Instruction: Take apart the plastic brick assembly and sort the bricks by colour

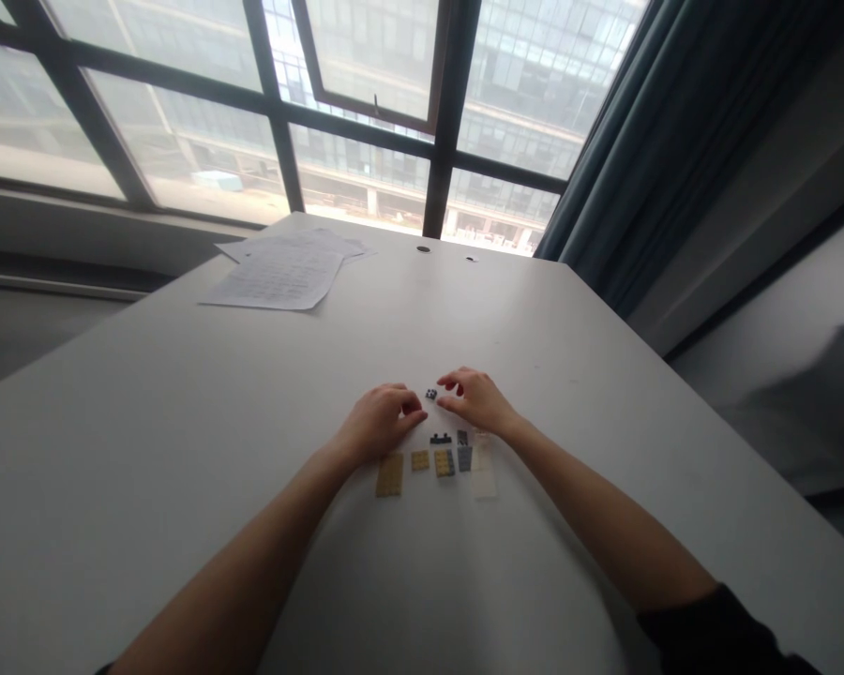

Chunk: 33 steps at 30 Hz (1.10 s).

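A small dark grey building-brick piece (431, 394) lies on the white table between my hands. My right hand (474, 398) is just right of it, thumb and fingers apart with nothing between them. On the other side, my left hand (384, 418) rests low over the table, its fingers bent and a gap showing between thumb and forefinger. Nearer me are a long tan plate (389, 475), a small tan plate (420, 460), a tan-and-grey plate piece (444, 463), a black piece with two studs (440, 439), a dark grey piece (462, 437), a grey plate (465, 458) and whitish plates (485, 483).
Printed paper sheets (281, 272) overlap at the table's far left. Two small holes, one a dark cable hole (424, 249), sit near the far edge. Windows stand beyond the table (183, 450), and a blue-grey curtain (647, 159) hangs at the right.
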Available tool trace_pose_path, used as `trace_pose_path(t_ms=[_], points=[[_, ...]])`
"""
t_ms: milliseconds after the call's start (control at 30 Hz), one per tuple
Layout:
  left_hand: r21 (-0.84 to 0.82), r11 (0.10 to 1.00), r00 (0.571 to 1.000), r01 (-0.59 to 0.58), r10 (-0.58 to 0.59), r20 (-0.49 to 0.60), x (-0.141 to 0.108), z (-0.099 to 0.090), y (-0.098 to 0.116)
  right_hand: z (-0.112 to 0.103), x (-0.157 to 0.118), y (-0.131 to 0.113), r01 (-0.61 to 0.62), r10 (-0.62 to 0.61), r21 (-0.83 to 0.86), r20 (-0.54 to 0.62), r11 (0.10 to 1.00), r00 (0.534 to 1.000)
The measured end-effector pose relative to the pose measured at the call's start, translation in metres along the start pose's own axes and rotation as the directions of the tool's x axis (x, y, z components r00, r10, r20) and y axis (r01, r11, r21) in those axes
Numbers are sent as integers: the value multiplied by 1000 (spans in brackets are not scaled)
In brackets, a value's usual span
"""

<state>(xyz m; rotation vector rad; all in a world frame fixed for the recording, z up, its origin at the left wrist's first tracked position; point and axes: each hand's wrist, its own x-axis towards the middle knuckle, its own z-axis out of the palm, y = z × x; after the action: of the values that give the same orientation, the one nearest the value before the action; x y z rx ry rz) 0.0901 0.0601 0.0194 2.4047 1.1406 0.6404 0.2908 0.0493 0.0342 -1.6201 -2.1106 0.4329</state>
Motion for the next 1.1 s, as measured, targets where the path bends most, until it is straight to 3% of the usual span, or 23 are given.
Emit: trace_pose_path(t_ms=[233, 333, 467, 567, 633, 700, 767, 833, 900, 1000, 1100], points=[[-68, 996, 992, 62, -69, -102, 0, 2, -8, 12, 12, -5, 21, -21, -17, 41, 1000, 999], [-145, 989, 990, -9, -11, -141, 0, 2, -2, 8, 5, -6, -42, 25, 229, 76, 973, 997], [-189, 973, 969, -135, 89, -232, 0, -2, 10, 2, -8, -11, -224, 114, 702, 201, 676, 973], [-186, 970, 960, -155, 104, -259, -1, -3, 18, -1, -15, -16, -299, 126, 821, 272, 486, 954], [-183, 973, 962, -139, 89, -258, -1, -3, 21, -3, -20, -18, -315, 147, 847, 279, 428, 949], [-175, 976, 963, -133, 86, -256, -1, -3, 23, -5, -25, -18, -291, 156, 833, 246, 471, 957], [-160, 977, 963, -143, 100, -250, -2, -4, 23, -8, -30, -15, -235, 155, 729, 176, 643, 972], [-132, 981, 964, -145, 109, -243, -3, -4, 21, -9, -35, -12, -152, 128, 485, 82, 861, 988], [-103, 986, 965, -128, 100, -245, -3, -5, 16, -7, -38, -9, -59, 57, 190, 14, 980, 998], [-87, 991, 967, -101, 77, -243, -4, -4, 9, -1, -38, -9, 39, -39, -64, 8, 997, 999], [-85, 992, 970, -91, 69, -232, -5, -2, 5, 6, -34, -12, 61, -58, -137, 28, 989, 998]])
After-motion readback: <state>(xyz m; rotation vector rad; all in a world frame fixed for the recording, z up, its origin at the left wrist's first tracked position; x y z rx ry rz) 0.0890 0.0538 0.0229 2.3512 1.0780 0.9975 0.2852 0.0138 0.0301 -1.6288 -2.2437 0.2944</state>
